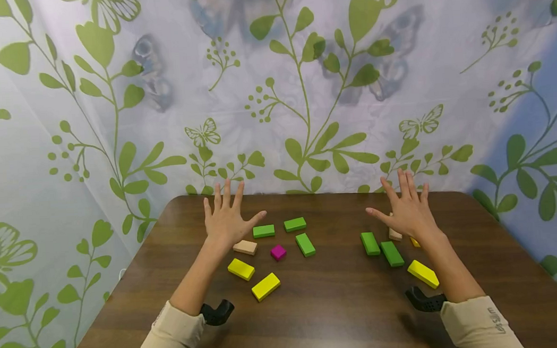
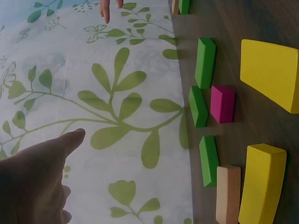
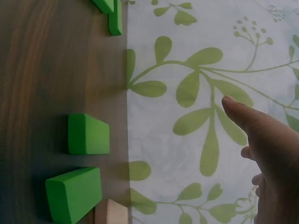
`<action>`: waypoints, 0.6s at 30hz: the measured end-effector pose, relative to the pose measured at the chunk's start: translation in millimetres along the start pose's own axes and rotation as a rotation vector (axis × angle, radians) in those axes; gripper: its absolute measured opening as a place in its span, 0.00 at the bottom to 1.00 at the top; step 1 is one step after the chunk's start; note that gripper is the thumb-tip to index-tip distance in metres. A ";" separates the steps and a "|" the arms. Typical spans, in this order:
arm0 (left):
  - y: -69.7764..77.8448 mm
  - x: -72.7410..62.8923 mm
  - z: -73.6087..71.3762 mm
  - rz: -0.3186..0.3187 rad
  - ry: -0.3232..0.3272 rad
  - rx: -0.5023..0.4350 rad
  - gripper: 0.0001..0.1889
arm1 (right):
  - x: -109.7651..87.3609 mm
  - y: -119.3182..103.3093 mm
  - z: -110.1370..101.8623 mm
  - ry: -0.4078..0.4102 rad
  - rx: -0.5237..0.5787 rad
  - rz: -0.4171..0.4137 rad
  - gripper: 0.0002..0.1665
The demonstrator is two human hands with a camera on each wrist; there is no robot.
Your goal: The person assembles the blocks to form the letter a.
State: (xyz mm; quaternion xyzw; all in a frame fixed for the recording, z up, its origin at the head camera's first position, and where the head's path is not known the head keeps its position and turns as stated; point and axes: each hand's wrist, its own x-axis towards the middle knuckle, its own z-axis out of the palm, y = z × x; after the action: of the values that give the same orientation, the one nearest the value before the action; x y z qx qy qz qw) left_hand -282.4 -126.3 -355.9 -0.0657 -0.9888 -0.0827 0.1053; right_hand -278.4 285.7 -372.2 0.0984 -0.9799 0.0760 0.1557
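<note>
My left hand (image 1: 226, 223) is held over the table with its fingers spread and holds nothing. Around and below it lie a tan block (image 1: 246, 248), a magenta block (image 1: 278, 253), two yellow blocks, one of them nearer me (image 1: 266, 287), and three green blocks, one at the back (image 1: 295, 224). Likewise spread and bare is my right hand (image 1: 409, 214), over the right group. There, two green blocks (image 1: 392, 254) lie beside a partly hidden tan block (image 1: 395, 235). A yellow block (image 1: 423, 274) is by the right forearm, which mostly covers an orange-yellow piece (image 1: 415, 243).
The brown wooden table (image 1: 326, 320) ends at a patterned cloth backdrop (image 1: 235, 91) with green leaves and butterflies. Black curved wrist mounts (image 1: 217, 312) stick out from both cuffs. Bare wood separates the two block groups.
</note>
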 end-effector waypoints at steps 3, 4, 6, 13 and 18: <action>1.7 0.0 1.0 0.009 0.000 -0.019 0.48 | -1.4 2.6 1.5 -0.002 0.017 0.003 0.54; 2.0 -0.1 1.6 0.016 0.006 -0.035 0.47 | -1.3 4.3 2.7 -0.003 0.029 0.002 0.54; 3.4 -1.1 3.5 0.037 0.032 -0.070 0.46 | -1.0 9.2 6.2 -0.002 0.069 0.000 0.53; 6.6 -7.9 28.5 0.161 0.211 -0.159 0.40 | 0.2 38.8 26.6 -0.047 0.290 0.006 0.49; 8.1 -19.3 58.6 0.221 0.268 -0.219 0.36 | -5.3 65.0 53.9 -0.058 0.404 0.012 0.47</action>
State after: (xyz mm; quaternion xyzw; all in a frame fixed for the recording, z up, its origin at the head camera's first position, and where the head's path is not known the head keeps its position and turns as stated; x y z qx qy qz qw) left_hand -274.1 -110.2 -415.4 -0.1732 -0.9378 -0.1858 0.2366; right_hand -303.1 339.9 -432.2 0.1239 -0.9493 0.2693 0.1041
